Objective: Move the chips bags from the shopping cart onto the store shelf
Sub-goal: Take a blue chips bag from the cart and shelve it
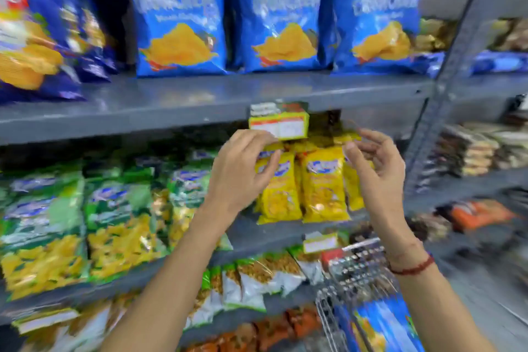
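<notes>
Arms: two bare arms reach up from the bottom edge, which cuts them off at the elbows.
Cart: the wire shopping cart sits low on the right, under the right arm. Only a part of it shows, and it is blurry.
Bag in cart: one blue chips bag lies inside the cart. The bottom edge cuts it off, and its words are too smeared to read.
Right wrist: a red thread band goes around it.
Right hand: the right hand is up in front of the yellow bags. Its fingers are loosely curled and apart, with nothing in them.
Left hand: the left hand is just beside the yellow bags. Its fingers are bent and a little apart. I cannot tell if the tips touch a bag or the tag above.
Yellow bags: small yellow snack bags stand on the middle board, partly hidden by both hands.
Price tag: a yellow price tag hangs on the board edge above the hands. Its print is too blurry to read.
Green bags: green snack bags fill the left side, all smeared.
Top shelf: the grey store shelf holds three blue chips bags standing in a row. The top edge cuts off their tops.
Far left: more blue bags lean there, very blurry.
</notes>
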The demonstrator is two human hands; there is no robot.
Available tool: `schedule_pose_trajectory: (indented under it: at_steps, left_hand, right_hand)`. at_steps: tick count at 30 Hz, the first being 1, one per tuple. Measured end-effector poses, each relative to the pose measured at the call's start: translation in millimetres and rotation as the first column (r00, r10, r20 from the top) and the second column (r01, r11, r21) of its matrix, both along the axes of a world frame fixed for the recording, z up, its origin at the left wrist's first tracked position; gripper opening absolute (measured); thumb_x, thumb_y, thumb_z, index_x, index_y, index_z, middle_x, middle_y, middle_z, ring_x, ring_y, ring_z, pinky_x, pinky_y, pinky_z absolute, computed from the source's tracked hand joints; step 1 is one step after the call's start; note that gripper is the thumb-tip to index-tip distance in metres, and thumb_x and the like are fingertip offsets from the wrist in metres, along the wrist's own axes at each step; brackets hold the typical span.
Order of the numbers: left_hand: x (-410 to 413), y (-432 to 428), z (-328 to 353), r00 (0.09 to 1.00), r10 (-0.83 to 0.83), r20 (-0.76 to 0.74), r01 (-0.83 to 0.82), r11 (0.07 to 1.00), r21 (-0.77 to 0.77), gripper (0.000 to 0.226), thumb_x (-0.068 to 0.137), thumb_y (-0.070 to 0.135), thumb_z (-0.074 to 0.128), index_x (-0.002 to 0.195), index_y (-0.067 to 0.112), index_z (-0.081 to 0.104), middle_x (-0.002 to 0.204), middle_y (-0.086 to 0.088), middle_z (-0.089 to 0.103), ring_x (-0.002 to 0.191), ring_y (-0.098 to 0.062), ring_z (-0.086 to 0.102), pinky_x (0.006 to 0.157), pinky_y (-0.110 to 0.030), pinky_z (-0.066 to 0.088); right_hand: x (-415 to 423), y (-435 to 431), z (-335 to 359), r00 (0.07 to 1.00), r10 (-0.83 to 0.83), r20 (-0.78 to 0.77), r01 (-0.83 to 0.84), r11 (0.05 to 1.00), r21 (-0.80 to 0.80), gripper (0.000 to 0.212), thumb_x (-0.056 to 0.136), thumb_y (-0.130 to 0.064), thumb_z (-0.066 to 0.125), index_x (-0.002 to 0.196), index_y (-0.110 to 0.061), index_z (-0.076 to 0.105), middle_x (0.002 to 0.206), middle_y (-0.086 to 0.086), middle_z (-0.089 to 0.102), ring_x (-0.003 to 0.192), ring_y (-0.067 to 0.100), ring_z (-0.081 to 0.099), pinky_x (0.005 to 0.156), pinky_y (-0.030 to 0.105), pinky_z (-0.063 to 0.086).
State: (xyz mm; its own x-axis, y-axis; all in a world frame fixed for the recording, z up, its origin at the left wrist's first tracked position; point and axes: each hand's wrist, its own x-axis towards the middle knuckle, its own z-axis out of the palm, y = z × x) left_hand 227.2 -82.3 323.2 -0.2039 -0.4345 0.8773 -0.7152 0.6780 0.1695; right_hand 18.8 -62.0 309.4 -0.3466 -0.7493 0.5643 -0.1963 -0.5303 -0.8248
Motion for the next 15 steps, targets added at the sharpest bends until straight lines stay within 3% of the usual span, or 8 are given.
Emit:
schedule_pose_trajectory:
  at_steps: [2, 4, 8, 10, 12, 15]
  left_hand:
    - [-41.7, -2.1, -25.1, 0.996, -0.092, 0.013, 0.092, 0.994, 0.061, 0.02, 0.085, 0.02, 0.057, 0.091, 0.005, 0.068, 0.09, -0.009, 0.07, 0.092, -0.016, 0.055, 0.086, -0.029, 0.044]
    - [-81.1, -2.5, -52.6, 0.984, -0.175, 0.03, 0.168, 0.973, 0.16, 0.021, 0.086, 0.022, 0.056, 0.092, 0.006, 0.068, 0.092, -0.007, 0.071, 0.094, -0.016, 0.057, 0.087, -0.029, 0.044]
    - [-150.3, -6.9, -120.1, 0.937, -0.336, 0.094, 0.263, 0.857, 0.444, 0.028, 0.086, 0.028, 0.053, 0.093, 0.006, 0.068, 0.093, -0.009, 0.07, 0.093, -0.019, 0.056, 0.084, -0.03, 0.044]
    - [-177.2, -5.5, -155.4, 0.909, -0.399, 0.118, 0.266, 0.775, 0.573, 0.031, 0.086, 0.031, 0.052, 0.096, 0.006, 0.067, 0.095, -0.009, 0.069, 0.094, -0.021, 0.058, 0.083, -0.033, 0.045]
    - [-202.8, -1.0, -191.1, 0.889, -0.439, 0.131, 0.241, 0.692, 0.681, 0.03, 0.087, 0.029, 0.054, 0.104, 0.008, 0.065, 0.105, -0.007, 0.067, 0.102, -0.022, 0.058, 0.087, -0.027, 0.039]
    - [-235.5, 5.3, -240.0, 0.868, -0.484, 0.108, 0.203, 0.545, 0.813, 0.029, 0.085, 0.021, 0.061, 0.111, 0.008, 0.062, 0.113, -0.012, 0.063, 0.107, -0.027, 0.056, 0.089, -0.026, 0.036]
  right_hand:
    - [-44.5, 10.9, -33.9, 0.996, -0.087, -0.016, 0.088, 0.992, 0.094, 0.017, 0.087, -0.022, 0.066, 0.101, -0.028, 0.059, 0.087, -0.003, 0.065, 0.082, 0.012, 0.062, 0.075, 0.029, 0.052]
    - [-85.5, 24.4, -72.4, 0.984, -0.174, -0.041, 0.178, 0.964, 0.197, 0.015, 0.089, -0.019, 0.065, 0.096, -0.03, 0.058, 0.085, -0.004, 0.065, 0.077, 0.006, 0.061, 0.07, 0.019, 0.05]
    - [-156.0, 53.1, -162.1, 0.945, -0.325, -0.04, 0.31, 0.848, 0.43, 0.016, 0.087, -0.005, 0.064, 0.098, -0.015, 0.057, 0.078, -0.004, 0.061, 0.063, -0.01, 0.058, 0.062, 0.007, 0.045]
    - [-182.2, 69.0, -207.4, 0.927, -0.371, -0.053, 0.336, 0.759, 0.558, 0.019, 0.086, -0.01, 0.067, 0.101, -0.013, 0.056, 0.079, 0.004, 0.06, 0.06, -0.013, 0.056, 0.058, 0.005, 0.042]
    - [-205.4, 88.4, -253.9, 0.903, -0.426, -0.055, 0.344, 0.641, 0.686, 0.027, 0.084, -0.014, 0.069, 0.106, -0.005, 0.058, 0.086, 0.012, 0.061, 0.063, -0.005, 0.058, 0.055, 0.006, 0.042]
    - [-223.3, 116.5, -312.8, 0.878, -0.478, -0.027, 0.284, 0.474, 0.833, 0.031, 0.087, -0.009, 0.066, 0.112, 0.005, 0.056, 0.094, 0.021, 0.062, 0.075, 0.021, 0.056, 0.051, 0.007, 0.042]
